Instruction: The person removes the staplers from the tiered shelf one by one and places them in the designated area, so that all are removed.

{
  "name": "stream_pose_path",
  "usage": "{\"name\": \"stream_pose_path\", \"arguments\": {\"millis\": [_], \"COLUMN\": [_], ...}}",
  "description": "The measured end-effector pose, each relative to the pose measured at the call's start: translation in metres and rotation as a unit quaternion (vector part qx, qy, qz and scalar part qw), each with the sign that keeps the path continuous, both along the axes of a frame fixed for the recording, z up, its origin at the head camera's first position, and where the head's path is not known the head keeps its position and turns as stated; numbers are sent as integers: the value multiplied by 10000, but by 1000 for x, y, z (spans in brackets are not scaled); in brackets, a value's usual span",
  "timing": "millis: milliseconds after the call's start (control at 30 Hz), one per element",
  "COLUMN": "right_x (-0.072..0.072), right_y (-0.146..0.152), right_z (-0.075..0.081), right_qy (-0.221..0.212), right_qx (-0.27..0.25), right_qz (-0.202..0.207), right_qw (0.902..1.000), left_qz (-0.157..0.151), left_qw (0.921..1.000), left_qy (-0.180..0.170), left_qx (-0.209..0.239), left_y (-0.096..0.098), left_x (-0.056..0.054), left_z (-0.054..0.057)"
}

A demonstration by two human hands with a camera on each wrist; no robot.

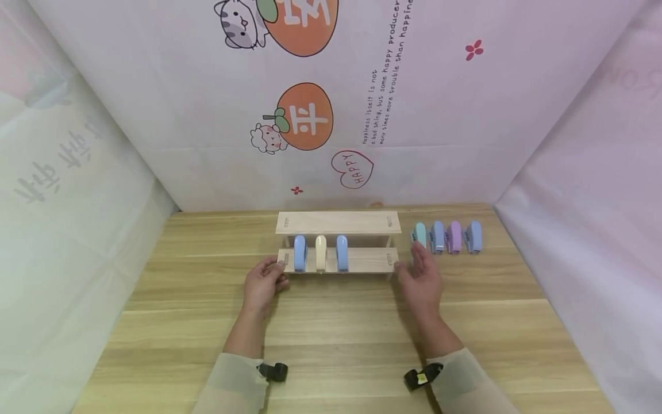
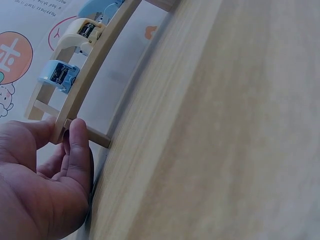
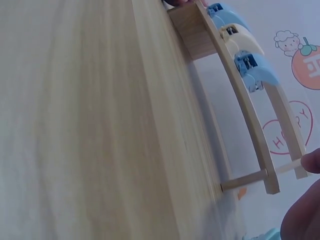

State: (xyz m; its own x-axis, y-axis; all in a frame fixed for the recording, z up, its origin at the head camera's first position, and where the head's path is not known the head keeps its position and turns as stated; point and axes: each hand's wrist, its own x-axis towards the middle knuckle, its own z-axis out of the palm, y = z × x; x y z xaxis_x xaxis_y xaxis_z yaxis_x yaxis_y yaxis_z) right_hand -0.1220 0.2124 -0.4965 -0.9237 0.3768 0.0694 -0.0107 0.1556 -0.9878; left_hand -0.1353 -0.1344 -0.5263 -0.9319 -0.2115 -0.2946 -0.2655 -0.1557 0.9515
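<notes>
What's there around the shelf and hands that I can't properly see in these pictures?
- Head view: the green stapler's lower part, hidden behind the right hand.
- Head view: the small marks on the wooden shelf, too small to make out.
- Left wrist view: the farthest blue stapler, cut off by the top edge.
- Right wrist view: most of the right hand, cut off by the right edge.

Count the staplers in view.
7. Lower shelf, left to right: blue, cream, blue. Table, right of it: teal, blue, purple, blue. The right hand partly covers the teal one; another could hide there.
</notes>
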Motion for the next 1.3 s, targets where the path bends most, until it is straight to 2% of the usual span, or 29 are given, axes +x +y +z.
{"name": "stream_pose_path", "arguments": {"millis": [267, 633, 867, 1300], "right_x": [0, 0, -2, 1], "right_y": [-8, -19, -27, -51], "right_z": [-3, -4, -5, -4], "right_qy": [127, 223, 285, 592], "right_qx": [-58, -495, -227, -172], "right_qz": [109, 258, 361, 705], "right_qw": [9998, 9982, 9987, 9956], "left_qz": [35, 14, -6, -75], "left_qw": [10000, 10000, 10000, 9998], "left_qy": [-15, 0, 2, -28], "left_qx": [10, -6, 5, -154], "left_y": [0, 0, 0, -1], "left_x": [-1, -1, -2, -1], "left_z": [0, -1, -2, 0]}}
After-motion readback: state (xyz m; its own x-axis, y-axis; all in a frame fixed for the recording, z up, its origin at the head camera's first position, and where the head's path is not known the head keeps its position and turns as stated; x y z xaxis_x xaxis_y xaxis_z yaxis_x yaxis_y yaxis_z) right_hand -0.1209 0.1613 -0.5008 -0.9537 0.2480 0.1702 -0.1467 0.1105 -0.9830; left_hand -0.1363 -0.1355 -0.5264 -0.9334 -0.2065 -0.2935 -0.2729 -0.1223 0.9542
